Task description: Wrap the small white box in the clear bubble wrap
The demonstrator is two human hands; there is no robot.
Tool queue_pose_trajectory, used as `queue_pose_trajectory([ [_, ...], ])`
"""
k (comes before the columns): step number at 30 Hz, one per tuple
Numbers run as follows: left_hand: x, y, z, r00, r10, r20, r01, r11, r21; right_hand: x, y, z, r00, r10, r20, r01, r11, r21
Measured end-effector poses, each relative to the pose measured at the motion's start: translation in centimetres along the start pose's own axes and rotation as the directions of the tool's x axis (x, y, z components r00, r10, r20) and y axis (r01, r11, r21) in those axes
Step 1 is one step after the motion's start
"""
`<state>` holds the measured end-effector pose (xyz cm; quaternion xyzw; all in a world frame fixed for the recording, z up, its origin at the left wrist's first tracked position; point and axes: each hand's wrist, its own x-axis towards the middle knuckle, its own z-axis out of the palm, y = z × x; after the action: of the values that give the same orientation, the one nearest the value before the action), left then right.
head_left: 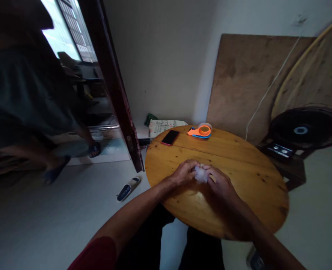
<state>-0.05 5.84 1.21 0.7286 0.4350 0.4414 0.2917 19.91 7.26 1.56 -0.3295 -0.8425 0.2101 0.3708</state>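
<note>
Over the round wooden table [239,168], my left hand [186,171] and my right hand [220,182] meet around a small whitish, translucent crumpled piece of plastic [201,174]. Fingers of both hands are closed on its sides and upper edge. Its exact kind is too blurred to make out. Beyond the hands, an orange and blue tape dispenser [200,131] lies near the table's far edge. To its left is a phone [170,137] with a dark screen and a red edge.
A person in dark shorts and sandals [27,97] walks by the doorway at left. A slipper [128,189] lies on the floor. A black fan [301,129] stands right of the table, and a wooden board [247,75] leans on the wall.
</note>
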Motion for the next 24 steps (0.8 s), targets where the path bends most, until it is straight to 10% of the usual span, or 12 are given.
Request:
queue_pose_trajectory([
  [4,1.3,0.2,0.3,0.951,-0.291,0.102,0.308,0.893,-0.328,2.1,0.0,-1.1,0.958,0.233,0.167,-0.272,0.92,0.281],
  [9,3.6,-0.8,1.1,0.895,-0.443,0.05,0.422,0.807,-0.412,3.5,1.8,-0.2,0.842,0.506,0.187,-0.51,0.633,0.583],
  [24,3.4,-0.9,1.8,0.881,-0.469,-0.07,0.302,0.667,-0.681,2.7,1.4,0.6,0.909,0.368,0.196,-0.404,0.659,0.634],
])
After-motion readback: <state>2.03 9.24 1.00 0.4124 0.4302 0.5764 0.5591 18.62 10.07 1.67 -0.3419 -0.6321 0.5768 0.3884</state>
